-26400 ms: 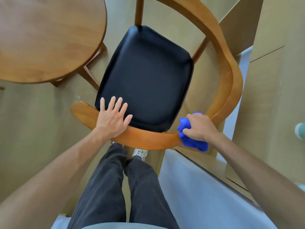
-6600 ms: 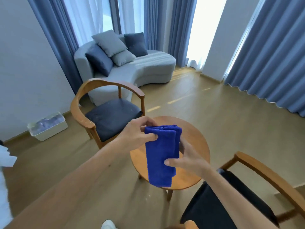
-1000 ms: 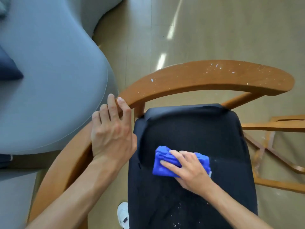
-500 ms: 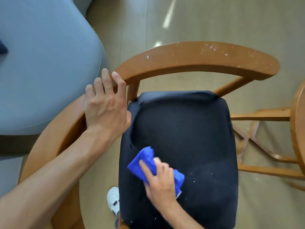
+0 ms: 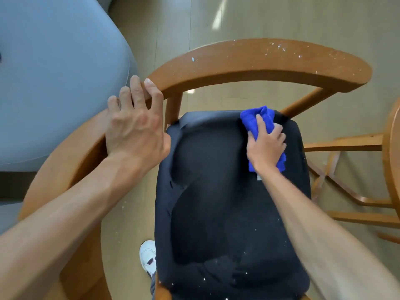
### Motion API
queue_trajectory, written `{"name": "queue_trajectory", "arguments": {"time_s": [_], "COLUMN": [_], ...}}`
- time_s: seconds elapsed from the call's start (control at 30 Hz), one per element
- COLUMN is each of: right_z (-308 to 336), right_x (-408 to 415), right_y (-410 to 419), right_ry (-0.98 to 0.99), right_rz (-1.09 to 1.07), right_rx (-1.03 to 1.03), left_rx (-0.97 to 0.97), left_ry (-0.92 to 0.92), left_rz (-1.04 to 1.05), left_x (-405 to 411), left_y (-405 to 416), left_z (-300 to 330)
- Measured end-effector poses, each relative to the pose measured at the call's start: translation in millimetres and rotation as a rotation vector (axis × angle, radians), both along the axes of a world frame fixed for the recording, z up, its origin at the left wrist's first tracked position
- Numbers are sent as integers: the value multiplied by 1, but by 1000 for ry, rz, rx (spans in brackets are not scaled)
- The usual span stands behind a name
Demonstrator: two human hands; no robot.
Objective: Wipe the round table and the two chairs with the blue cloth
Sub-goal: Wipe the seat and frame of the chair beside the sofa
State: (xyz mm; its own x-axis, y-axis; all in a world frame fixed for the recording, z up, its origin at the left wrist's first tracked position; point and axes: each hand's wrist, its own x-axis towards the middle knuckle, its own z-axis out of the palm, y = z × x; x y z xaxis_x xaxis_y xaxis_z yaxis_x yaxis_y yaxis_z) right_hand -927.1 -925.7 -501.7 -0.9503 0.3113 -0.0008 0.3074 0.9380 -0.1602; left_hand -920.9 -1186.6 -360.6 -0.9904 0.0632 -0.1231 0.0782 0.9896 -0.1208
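Here the blue cloth [image 5: 257,124] lies bunched on the far right corner of the black seat cushion [image 5: 216,191], pressed under the right hand [image 5: 265,146]; its long axis runs from just behind the wrist out past the fingertips toward the chair's far rail, with a crumpled end poking beyond the fingers and a narrower edge showing by the heel of the hand; the fabric looks soft and nappy, a plush towel weave; the right hand's fingers lie curled over the cloth, holding it down against the cushion; the cushion is a rounded, slightly dished square of dark matte fabric, with white specks scattered over its near edge, toward the person's body; the chair [image 5: 270,61] around it is smooth, curved, honey-coloured wood, its broad armrest band arcing beyond the right hand and dotted with pale flecks; the left hand [image 5: 136,128] rests on that band to the left of the cushion, fingers bent over the outer edge and gripping the wood; beyond the left hand is a grey upholstered sofa [image 5: 54,72] with a rounded edge; right of the right hand, the rim of the round table [image 5: 392,159] and its wooden crossbars show; below, a white shoe [image 5: 148,255] stands on pale wood-grain floor [image 5: 281,18].
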Motion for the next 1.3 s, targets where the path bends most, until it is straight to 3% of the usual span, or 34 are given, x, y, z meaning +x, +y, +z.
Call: {"name": "queue_trajectory", "arguments": {"time_s": [0.03, 0.1, 0.23, 0.3, 0.37, 0.43, 0.53, 0.6, 0.67, 0.77, 0.87, 1.0, 1.03, 1.1, 1.2, 1.3], "right_z": [-1, -2, -2, -5, -7, -6, 4, 7, 3, -3, -6, -8, -8, -11, 3, 9], "right_x": [13, 69, 221, 237, 192, 110, -3, -18, 16, 134, 229, 192, 164, 99, 13, 7], "right_y": [-18, -60, -116, -113, -108, -112, -123, -130, -134, -134, -119, -127, -136, -158, -179, -178], "right_ry": [32, 91, 9, -80, -78, 40, 117, 111, 119, -55, -224, -198, -138, 1, -6, 5], "right_rz": [4, 223, 967, 1292, 1435, 1326, 851, 675, 652, 970, 1380, 1710, 1660, 1359, 848, 661], "right_rx": [7, -48, -203, -136, -88, -9, 72, 83, 9, -134, 11, 82, 77, 51, 90, 114], "left_rx": [0, -6, -14, -21, -24, -27, -42, -33, -39, -46, -28, -32, -29, -50, -93, -90], "left_ry": [-3, -17, -31, -26, -15, 3, 18, 23, 9, -16, -11, -12, -3, 29, 37, 27], "left_rz": [-2, 0, 6, -3, 0, 3, -5, 2, 7, 15, 10, 19, 11, 5, -5, 2], "left_x": [0, 0, 1, 1, 1, 0, 0, -1, -1, 0, 1, 2, 1, 0, 0, 1], "left_y": [0, 0, -1, -1, 0, -1, -1, -2, -1, -1, -1, 0, 1, -1, -1, -1], "left_z": [1, 2, 5, 5, 2, -1, -3, -4, -2, 1, 2, 1, 0, -2, -5, -6]}}
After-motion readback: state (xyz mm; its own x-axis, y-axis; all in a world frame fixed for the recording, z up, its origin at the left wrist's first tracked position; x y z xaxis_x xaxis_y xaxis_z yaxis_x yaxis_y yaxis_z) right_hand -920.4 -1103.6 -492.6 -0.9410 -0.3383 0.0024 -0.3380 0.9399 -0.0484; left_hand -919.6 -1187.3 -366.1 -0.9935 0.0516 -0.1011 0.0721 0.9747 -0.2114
